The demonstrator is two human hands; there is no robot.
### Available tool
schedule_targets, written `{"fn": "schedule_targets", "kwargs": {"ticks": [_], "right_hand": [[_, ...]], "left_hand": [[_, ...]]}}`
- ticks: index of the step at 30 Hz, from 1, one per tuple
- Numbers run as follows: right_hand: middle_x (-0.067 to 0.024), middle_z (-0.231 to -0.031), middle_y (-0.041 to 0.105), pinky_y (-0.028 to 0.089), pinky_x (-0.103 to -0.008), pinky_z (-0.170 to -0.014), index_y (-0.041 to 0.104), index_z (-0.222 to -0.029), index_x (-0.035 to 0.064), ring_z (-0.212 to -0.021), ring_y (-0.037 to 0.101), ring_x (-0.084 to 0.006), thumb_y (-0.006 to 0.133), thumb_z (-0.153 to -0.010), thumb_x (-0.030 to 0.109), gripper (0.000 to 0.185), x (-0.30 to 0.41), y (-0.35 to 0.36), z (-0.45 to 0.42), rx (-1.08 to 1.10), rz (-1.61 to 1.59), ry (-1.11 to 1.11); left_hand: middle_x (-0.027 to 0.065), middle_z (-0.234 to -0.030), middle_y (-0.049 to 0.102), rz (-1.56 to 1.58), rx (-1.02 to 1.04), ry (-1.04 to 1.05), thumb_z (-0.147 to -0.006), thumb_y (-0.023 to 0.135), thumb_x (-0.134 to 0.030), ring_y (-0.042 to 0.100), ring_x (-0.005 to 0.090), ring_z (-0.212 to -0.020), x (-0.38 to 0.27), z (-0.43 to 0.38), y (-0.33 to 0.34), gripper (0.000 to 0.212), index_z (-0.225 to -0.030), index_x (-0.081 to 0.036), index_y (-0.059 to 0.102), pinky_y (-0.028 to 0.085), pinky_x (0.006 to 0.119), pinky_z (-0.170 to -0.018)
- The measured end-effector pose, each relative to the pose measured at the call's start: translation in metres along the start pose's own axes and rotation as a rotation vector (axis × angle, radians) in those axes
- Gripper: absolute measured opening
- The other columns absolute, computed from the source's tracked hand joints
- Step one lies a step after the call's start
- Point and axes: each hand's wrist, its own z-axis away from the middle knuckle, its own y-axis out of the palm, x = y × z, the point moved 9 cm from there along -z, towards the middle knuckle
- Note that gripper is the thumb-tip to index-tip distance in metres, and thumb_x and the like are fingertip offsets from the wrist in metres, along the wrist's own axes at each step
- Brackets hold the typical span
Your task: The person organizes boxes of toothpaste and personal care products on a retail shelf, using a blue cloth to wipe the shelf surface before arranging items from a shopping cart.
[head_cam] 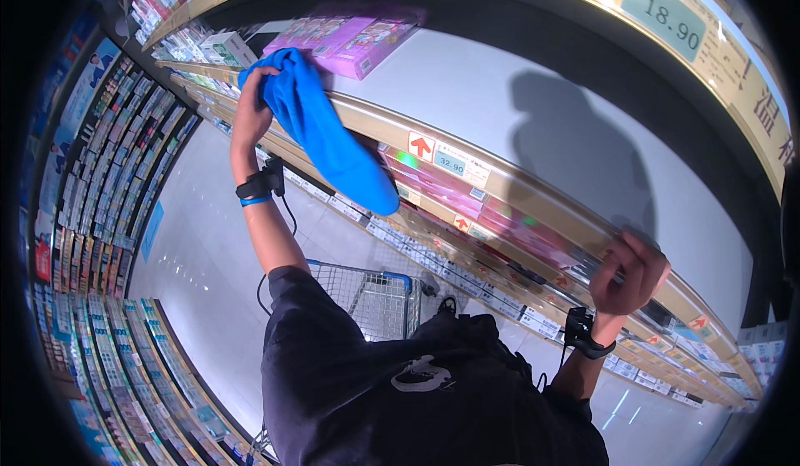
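Observation:
A bright blue cloth [325, 141] hangs from my left hand [253, 100], which is shut on its upper end at the shelf front. The cloth's lower end droops over the shelf edge. Just behind it, pink-purple packages [356, 44] lie side by side on the white shelf board [462, 85]. My right hand [631, 275] is at the front edge of this shelf, farther right. Its fingers are loosely curled and a little apart, with nothing visible in them. Whether they touch the edge, I cannot tell.
A wire shopping cart [375, 297] with blue trim stands on the floor by my legs. Lower shelves hold pink packages [462, 197]. An upper shelf edge with price labels [662, 16] curves overhead. Stocked racks [112, 178] line the left. A cable [290, 216] hangs from my left wrist strap.

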Motion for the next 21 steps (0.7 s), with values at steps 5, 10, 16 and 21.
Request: {"fn": "schedule_targets", "kwargs": {"ticks": [5,10,16,21], "right_hand": [[-0.0073,-0.104,0.072,0.048,-0.0388,-0.081,0.071,-0.090,0.0080,-0.090,0.062,-0.0266,0.065,-0.078,-0.001,0.017,0.000,-0.002,-0.003,-0.009,-0.046,-0.011],[-0.0043,-0.104,0.073,0.048,-0.0380,-0.080,0.072,-0.091,0.0101,-0.090,0.063,-0.0255,0.066,-0.079,0.003,0.016,-0.006,0.002,0.006,-0.033,-0.077,-0.029],[0.0000,-0.106,0.073,0.047,-0.0377,-0.081,0.073,-0.092,0.0137,-0.089,0.064,-0.0235,0.068,-0.079,0.007,0.015,-0.002,-0.001,0.000,-0.018,-0.011,-0.030],[0.0011,-0.107,0.072,0.047,-0.0388,-0.083,0.072,-0.092,0.0152,-0.091,0.064,-0.0250,0.067,-0.081,0.010,0.013,-0.004,0.000,0.003,-0.019,-0.012,-0.027]], "left_hand": [[0.0160,-0.121,0.062,-0.243,-0.163,0.004,-0.071,0.062,0.017,0.058,0.0364,-0.121,0.013,-0.005,-0.012,0.055,-0.121,-0.005,0.058,0.044,0.038,-0.106],[0.0187,-0.123,0.061,-0.325,-0.136,0.080,-0.068,0.060,0.017,0.053,0.0436,-0.123,-0.020,-0.002,-0.005,0.058,-0.121,-0.005,0.058,0.042,0.042,-0.108],[0.0187,-0.116,0.060,-0.384,-0.043,0.120,-0.065,0.058,0.018,0.054,0.0462,-0.116,-0.071,0.009,0.016,0.064,-0.123,-0.008,0.058,0.046,0.045,-0.101],[0.0176,-0.110,0.060,-0.485,-0.043,0.117,-0.072,0.062,0.015,0.057,0.0433,-0.110,-0.116,0.021,0.035,0.056,-0.123,-0.009,0.061,0.048,0.046,-0.094]]}}
